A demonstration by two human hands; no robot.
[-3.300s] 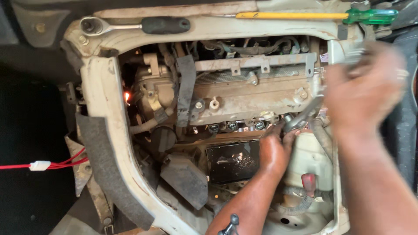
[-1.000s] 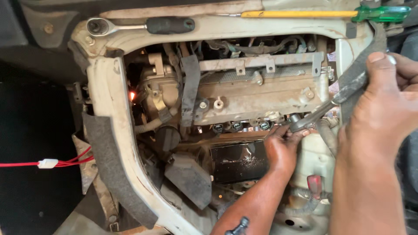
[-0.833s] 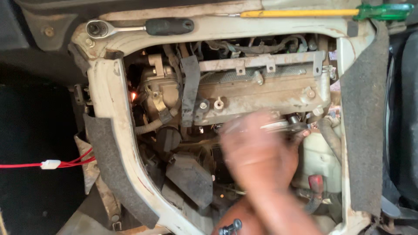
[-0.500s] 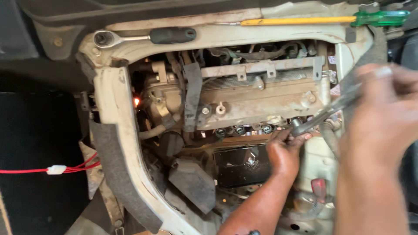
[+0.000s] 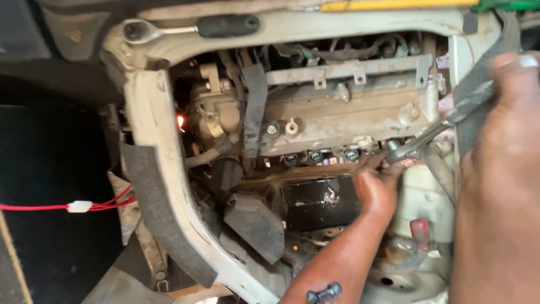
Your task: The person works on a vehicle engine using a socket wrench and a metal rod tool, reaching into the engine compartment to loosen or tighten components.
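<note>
two ratchet wrenches [image 5: 191,28] [image 5: 433,132], two hands [image 5: 374,188] [image 5: 500,169], one yellow-shafted screwdriver [image 5: 394,5], one red wire bundle [image 5: 67,206]

No packages, labels, signs or screens visible

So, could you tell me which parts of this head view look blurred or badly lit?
Head view: the right hand is large and motion-blurred at the frame edge; the left hand and ratchet are fairly sharp; the area around the red wire is deep shadow.
</note>
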